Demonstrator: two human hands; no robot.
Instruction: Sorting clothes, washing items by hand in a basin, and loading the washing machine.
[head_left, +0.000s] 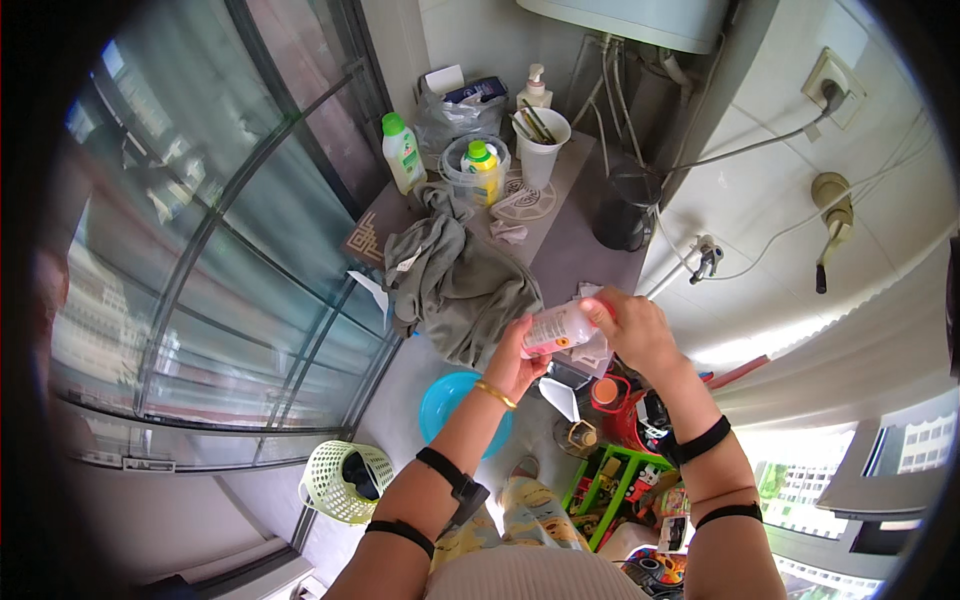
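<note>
My left hand (517, 352) is wrapped around the lower end of a pink plastic bottle (553, 330), held almost level. The fingers of my right hand (637, 326) grip its capped end; the cap is mostly hidden by them. A label with writing faces up. Just beyond my left hand, a crumpled grey cloth garment (465, 285) lies on the table (577, 232), part of it hanging over the front edge. Below my forearms, a blue plastic basin (442, 409) rests on the floor.
At the back of the table stand a green-capped bottle (403, 154), a clear bucket (454, 176) holding a yellow bottle, a white cup (541, 154) with sticks and a pump bottle (535, 94). A perforated basket (337, 487) and a green toy rack (619, 495) are on the floor.
</note>
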